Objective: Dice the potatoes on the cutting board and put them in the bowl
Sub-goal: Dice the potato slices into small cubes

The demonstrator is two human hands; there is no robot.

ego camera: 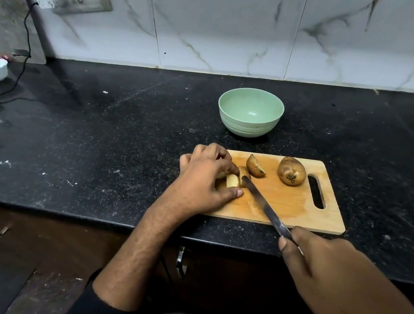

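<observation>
Two hands share the work: the left hand (207, 175) curls over a potato piece (233, 180) at its fingertips, thumb and fingers pinching it down on the board (288, 198), while the right hand (318, 265) grips the handle of a knife (263, 205) whose tip rests on that piece. Just beyond the left fingers lies a wedge (255, 166), and farther right a whole potato (292, 171). Past the board from both hands, the green bowl (250, 112) sits empty on the table (121, 144). Potato is firm and dense, I judge, but the wet cut faces will likely slip; flat-side down, held from above with fingertips tucked clear of the blade, seems the safest hold.
</observation>
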